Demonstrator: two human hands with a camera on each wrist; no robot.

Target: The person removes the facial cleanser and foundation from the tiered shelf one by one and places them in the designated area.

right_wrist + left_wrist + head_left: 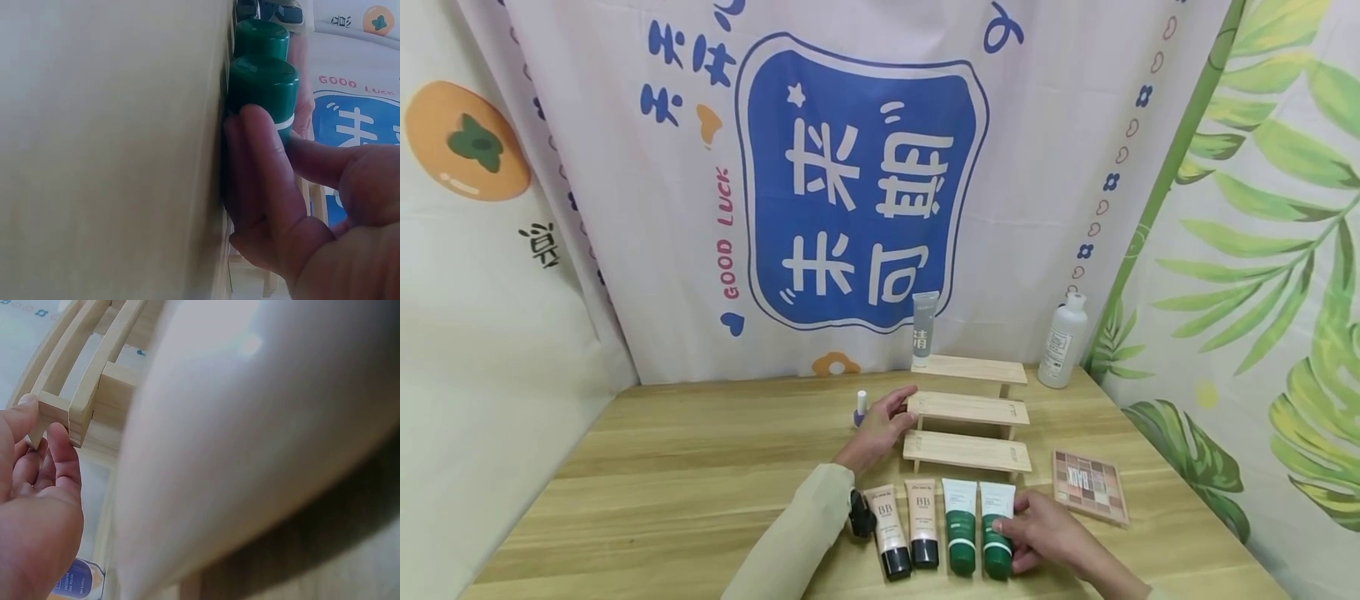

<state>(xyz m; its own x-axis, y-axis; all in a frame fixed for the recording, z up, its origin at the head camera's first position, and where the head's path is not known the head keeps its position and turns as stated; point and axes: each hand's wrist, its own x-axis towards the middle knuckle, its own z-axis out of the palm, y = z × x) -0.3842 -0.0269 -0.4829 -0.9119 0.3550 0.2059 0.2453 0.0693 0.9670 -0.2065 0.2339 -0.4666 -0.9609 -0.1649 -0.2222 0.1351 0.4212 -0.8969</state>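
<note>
My left hand (878, 429) pinches the left end of the middle step of a three-tier wooden riser (967, 408). In the left wrist view, thumb and fingers sit around the end of that board. Lower right, my right hand (1051, 532) holds the rightmost green-and-white squeeze tube (997, 500) lying on the table, thumb over it and fingers along its side. In the right wrist view its green cap (264, 84) shows by the fingertips. Beside it lie another green-and-white tube (960, 504) and two beige BB cream tubes (922, 508) with black caps.
A grey tube (924, 325) stands on the riser's top step. Behind my left hand is a small white-capped nail polish bottle (861, 407). To the right lie an eyeshadow palette (1090, 486) and, farther back, an upright clear bottle (1063, 343). A printed curtain hangs behind the table (700, 467).
</note>
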